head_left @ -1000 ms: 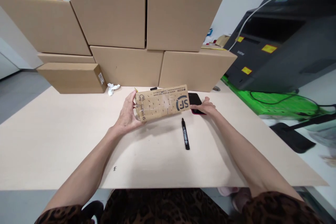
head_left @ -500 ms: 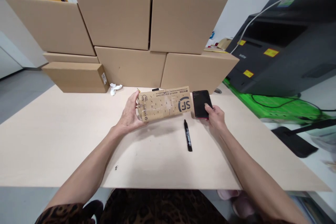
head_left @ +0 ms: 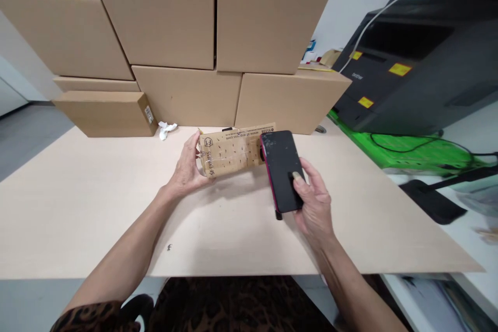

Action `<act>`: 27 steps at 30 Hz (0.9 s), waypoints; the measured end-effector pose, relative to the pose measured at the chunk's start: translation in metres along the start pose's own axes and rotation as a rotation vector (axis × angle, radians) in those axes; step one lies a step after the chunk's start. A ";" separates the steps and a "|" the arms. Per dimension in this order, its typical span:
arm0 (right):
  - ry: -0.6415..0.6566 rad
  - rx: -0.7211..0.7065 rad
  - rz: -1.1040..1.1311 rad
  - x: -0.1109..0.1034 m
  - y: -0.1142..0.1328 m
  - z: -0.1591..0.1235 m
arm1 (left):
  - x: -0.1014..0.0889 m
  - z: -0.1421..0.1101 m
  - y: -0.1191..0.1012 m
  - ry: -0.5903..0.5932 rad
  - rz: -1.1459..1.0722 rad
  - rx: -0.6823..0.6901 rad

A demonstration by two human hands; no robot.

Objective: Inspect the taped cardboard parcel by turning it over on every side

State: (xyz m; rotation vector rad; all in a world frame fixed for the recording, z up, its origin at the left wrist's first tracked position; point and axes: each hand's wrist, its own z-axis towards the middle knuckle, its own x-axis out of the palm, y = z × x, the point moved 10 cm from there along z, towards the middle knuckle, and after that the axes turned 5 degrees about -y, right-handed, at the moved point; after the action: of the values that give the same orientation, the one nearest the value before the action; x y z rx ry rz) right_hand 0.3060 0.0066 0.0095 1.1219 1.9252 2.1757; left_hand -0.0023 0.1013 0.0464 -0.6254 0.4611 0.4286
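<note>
My left hand grips the left end of a small brown cardboard box printed with SF Express lettering, which reads upside down in part. In my right hand is a smartphone with a dark screen and a pinkish-red edge; the thumb rests on its screen. The phone hides the right end of the box from view. Under the phone lies a black marker, and only its lower tip shows on the table.
Large cardboard boxes are stacked along the back of the table. A flatter box and crumpled white tissue sit at the left. At right stand a dark printer and a green package.
My right hand has brought the phone left and nearer to me, turning its screen up, so it now covers part of the box and most of the marker. The left hand still holds the box.
</note>
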 end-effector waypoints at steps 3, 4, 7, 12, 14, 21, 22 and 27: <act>0.044 0.070 0.009 0.013 -0.015 -0.012 | 0.000 0.000 0.001 -0.008 0.005 -0.006; 0.044 0.068 0.014 0.015 -0.016 -0.015 | -0.001 0.000 0.000 -0.013 0.004 -0.006; 0.027 0.003 0.051 0.015 -0.013 -0.021 | -0.001 0.000 -0.001 -0.021 -0.003 -0.005; 0.053 0.024 0.038 0.019 -0.018 -0.025 | 0.000 0.000 0.000 -0.012 0.006 -0.005; 0.044 0.044 0.034 0.019 -0.022 -0.025 | 0.000 0.000 0.000 -0.012 0.006 -0.006; 0.074 -0.007 -0.007 0.022 -0.029 -0.029 | 0.000 0.000 0.000 -0.016 0.000 -0.008; 0.092 -0.018 -0.020 0.023 -0.029 -0.030 | 0.000 0.000 0.001 -0.014 -0.002 -0.011; 0.180 -0.075 -0.054 0.033 -0.026 -0.033 | 0.001 0.000 0.004 -0.007 -0.014 -0.028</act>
State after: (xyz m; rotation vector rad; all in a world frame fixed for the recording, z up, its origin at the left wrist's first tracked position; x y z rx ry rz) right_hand 0.2534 0.0004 0.0036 0.8801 1.8966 2.3712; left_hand -0.0036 0.1043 0.0437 -0.6539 0.4446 0.4241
